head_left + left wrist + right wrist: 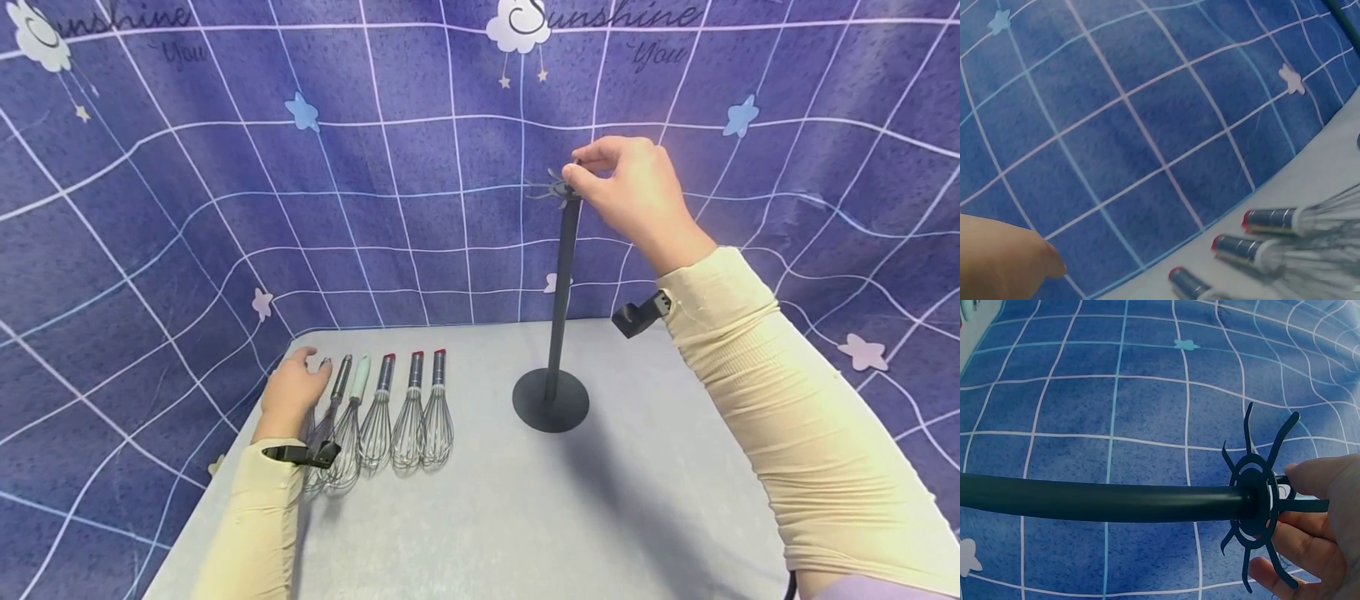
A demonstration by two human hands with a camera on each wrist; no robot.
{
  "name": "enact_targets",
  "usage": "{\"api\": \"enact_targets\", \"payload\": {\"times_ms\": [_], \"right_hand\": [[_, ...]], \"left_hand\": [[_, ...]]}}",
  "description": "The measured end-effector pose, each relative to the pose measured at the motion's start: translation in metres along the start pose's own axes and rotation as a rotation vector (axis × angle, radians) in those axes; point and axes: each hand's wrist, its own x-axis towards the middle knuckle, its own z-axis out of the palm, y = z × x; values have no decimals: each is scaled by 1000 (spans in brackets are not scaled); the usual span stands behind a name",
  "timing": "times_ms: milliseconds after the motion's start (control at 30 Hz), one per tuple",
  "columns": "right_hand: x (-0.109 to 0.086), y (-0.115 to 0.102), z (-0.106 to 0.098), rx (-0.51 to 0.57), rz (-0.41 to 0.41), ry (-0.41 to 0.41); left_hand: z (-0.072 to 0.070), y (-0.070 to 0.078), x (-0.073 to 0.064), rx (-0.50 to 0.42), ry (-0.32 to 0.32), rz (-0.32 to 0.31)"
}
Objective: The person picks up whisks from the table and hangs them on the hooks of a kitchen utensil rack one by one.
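A patterned cloth (420,167) hangs behind a pale table (480,533). On it, a dark stand (561,292) rises upright, well to the right of 6 whisks (376,429) lying side by side, handles pointing away from the person. The left hand (291,398) is the nearer to them, over the leftmost (mostly covered); whether its fingers grip that handle, I cannot tell, and its wrist view cuts it off. The right hand (637,187) pinches the stand's hooked crown (1252,500).
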Motion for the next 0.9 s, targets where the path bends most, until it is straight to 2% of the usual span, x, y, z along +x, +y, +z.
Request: {"api": "enact_targets", "payload": {"times_ms": [267,500,900], "right_hand": [[0,0,0,4,1,4],[0,-1,0,7,-1,1],[-1,-1,1,5,2,-6]], "left_hand": [[-2,-24,0,50,-64,-67],[5,-38,0,71,-83,-69],[19,-55,4,125,-175,-79]]}}
